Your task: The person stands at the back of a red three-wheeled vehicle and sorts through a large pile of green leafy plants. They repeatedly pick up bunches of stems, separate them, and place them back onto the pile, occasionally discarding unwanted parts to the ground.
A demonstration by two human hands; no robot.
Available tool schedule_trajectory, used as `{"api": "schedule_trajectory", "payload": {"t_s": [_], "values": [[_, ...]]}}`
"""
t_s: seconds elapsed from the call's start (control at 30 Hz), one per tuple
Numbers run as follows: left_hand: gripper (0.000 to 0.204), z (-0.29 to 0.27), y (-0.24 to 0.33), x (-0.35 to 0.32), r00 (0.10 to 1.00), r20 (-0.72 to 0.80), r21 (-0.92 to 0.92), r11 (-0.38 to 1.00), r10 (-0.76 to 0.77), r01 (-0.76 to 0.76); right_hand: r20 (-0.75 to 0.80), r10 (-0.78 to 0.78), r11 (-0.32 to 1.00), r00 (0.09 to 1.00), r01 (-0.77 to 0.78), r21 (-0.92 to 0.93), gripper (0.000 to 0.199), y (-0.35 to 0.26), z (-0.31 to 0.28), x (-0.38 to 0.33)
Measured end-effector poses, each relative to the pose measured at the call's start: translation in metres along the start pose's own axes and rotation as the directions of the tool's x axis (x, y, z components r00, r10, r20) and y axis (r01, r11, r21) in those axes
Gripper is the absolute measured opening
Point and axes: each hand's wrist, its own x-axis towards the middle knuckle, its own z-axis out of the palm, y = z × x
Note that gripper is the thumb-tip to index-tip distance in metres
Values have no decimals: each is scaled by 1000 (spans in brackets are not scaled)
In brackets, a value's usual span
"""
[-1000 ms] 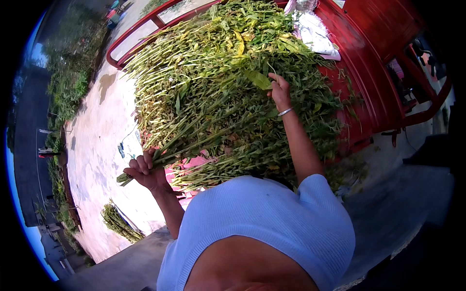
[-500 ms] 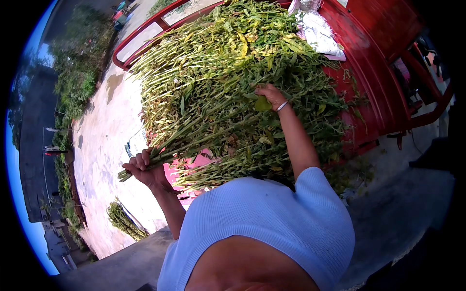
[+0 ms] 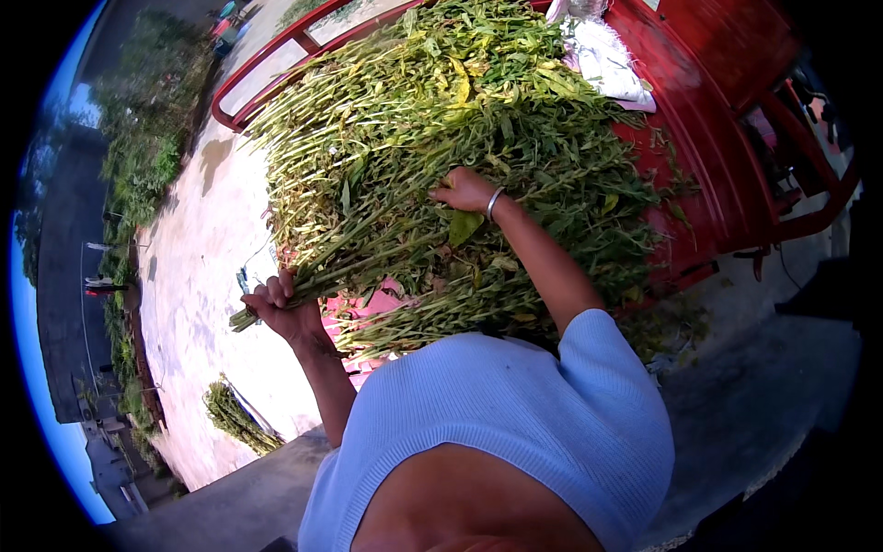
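My left hand (image 3: 290, 317) is wrapped round the cut ends of a bundle of green leafy stalks (image 3: 354, 255). The bundle slants up and to the right, its leafy part over the pile. Farther right, my right hand (image 3: 467, 191), with a silver bangle at the wrist, is closed above the stalks. A broad green leaf (image 3: 464, 226) hangs from under its fingers; whether it grips a stalk as well is hidden. A thick pile of similar stalks (image 3: 441, 101), green and yellowing, covers the red cart bed beneath and beyond both hands.
The cart's red rail (image 3: 303, 41) runs along the far left, and its red body panel (image 3: 699, 138) rises at the right. A white sack (image 3: 602, 64) lies at the far right corner. A smaller stalk bundle (image 3: 237, 419) lies on the concrete ground (image 3: 198, 304).
My right hand has moved left and slightly nearer along the stalks, the leaf moving with it. My left hand, still round the stalk ends, has shifted a little right.
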Motion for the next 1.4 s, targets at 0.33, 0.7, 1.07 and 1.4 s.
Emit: {"api": "schedule_trajectory", "payload": {"t_s": [0.33,0.7,1.07,1.4], "values": [[52,-10,-20,11,990,-134,20,998,-51,54,-340,-488,861,804,379,-338,15,-146,3,-133],[52,-19,-21,20,961,-264,14,995,-87,94,-325,502,673,801,-127,728,39,76,-62,-220],[54,-16,-23,21,907,-404,14,991,-118,135,-17,191,150,982,-12,989,95,127,62,-143],[49,-11,-41,12,945,-313,0,995,-97,102,-125,173,503,977,22,864,52,-13,96,-119]]}}
